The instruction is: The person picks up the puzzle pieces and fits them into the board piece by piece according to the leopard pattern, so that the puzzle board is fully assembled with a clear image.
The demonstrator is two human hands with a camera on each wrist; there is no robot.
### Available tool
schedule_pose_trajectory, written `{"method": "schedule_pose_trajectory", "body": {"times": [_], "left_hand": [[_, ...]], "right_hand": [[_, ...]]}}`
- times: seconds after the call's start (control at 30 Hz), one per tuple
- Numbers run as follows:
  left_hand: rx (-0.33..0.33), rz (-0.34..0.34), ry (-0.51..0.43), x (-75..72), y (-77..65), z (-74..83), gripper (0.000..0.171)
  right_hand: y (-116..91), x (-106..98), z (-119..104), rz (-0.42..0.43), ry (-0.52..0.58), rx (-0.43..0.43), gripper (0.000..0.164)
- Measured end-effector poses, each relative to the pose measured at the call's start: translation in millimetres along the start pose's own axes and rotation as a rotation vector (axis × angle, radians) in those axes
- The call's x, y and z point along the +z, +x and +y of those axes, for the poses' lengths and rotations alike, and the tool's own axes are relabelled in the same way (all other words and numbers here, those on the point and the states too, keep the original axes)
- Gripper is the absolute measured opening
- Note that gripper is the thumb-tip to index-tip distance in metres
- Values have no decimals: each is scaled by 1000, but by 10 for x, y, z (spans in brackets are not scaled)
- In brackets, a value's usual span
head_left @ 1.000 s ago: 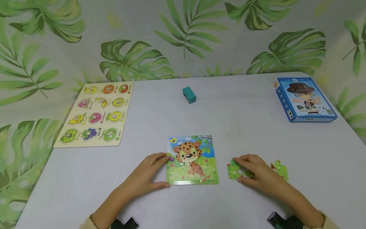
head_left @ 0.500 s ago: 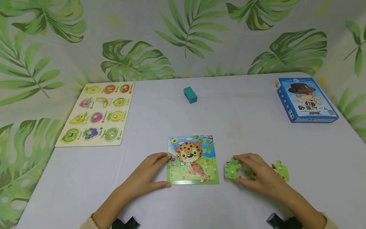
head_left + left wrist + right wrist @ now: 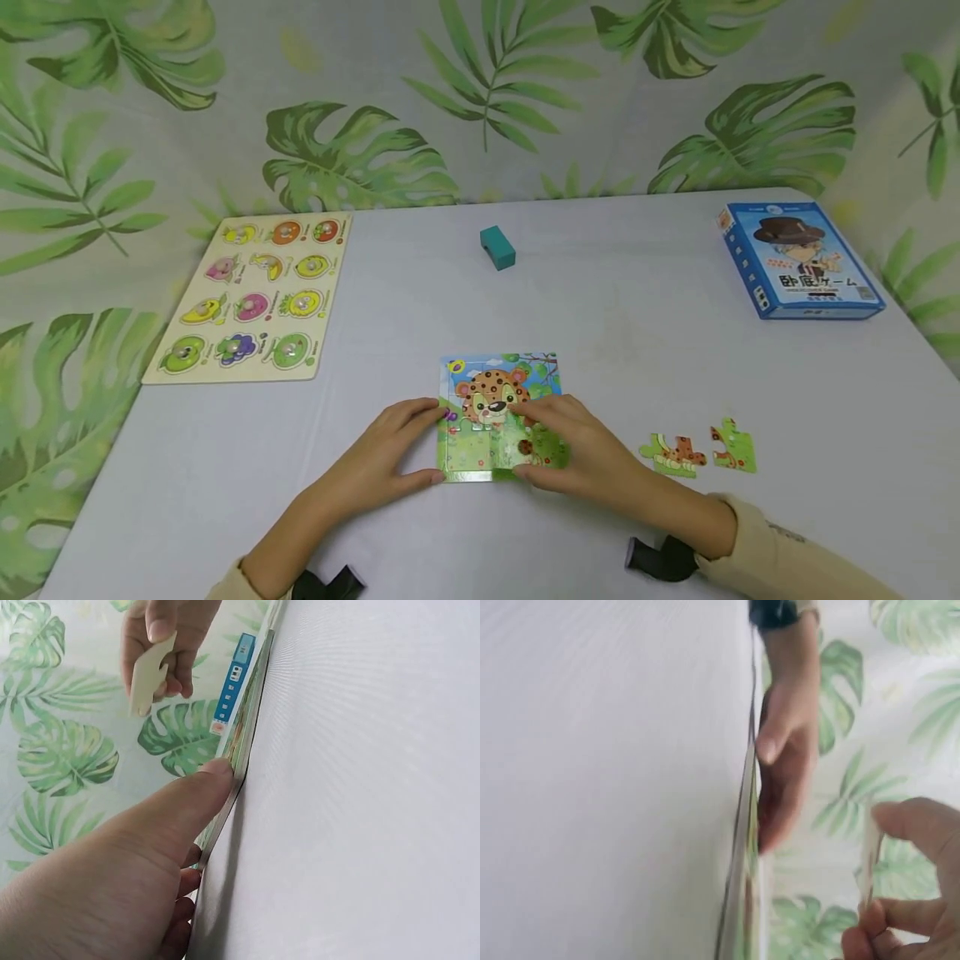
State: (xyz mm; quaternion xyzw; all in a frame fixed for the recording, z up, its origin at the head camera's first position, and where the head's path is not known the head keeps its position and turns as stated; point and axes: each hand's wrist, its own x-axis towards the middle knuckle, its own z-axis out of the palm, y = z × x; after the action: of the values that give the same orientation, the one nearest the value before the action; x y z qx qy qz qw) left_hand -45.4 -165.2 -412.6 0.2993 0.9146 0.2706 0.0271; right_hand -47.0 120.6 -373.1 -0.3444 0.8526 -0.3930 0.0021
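Observation:
A square jigsaw puzzle (image 3: 468, 450) with a cartoon leopard lies on the white table. Along its left edge rests my left hand (image 3: 386, 450), fingers and thumb spread apart and touching the border; the left wrist view has the thumb (image 3: 206, 784) at the edge. My right hand (image 3: 588, 446) pinches a green puzzle piece (image 3: 512, 442) over the puzzle's lower half. In the left wrist view that puzzle piece (image 3: 148, 679) shows its pale side, held above the board. Two loose puzzle pieces (image 3: 735, 447) (image 3: 675, 457) lie to the right.
At the back left lies a wooden fruit peg board (image 3: 247, 308). A teal block (image 3: 498, 248) stands at the back middle, and a blue game box (image 3: 806, 262) at the back right. Leaf-print cloth (image 3: 360, 158) hangs behind the table.
My right hand has lifted the green puzzle piece from the table and carried it left over the puzzle. The left hand keeps its place at the puzzle's left edge.

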Motion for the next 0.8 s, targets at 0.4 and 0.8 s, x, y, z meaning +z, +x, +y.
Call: {"method": "schedule_pose_trajectory", "body": {"times": [0.4,0.8], "left_hand": [[30,7,9,16,-6,-20,72],[184,5,57,18,-2,-38,44]], "right_hand": [[259,386,80,-120,-123,7,56],[349,419,113,-191,-149,-4,56]]}}
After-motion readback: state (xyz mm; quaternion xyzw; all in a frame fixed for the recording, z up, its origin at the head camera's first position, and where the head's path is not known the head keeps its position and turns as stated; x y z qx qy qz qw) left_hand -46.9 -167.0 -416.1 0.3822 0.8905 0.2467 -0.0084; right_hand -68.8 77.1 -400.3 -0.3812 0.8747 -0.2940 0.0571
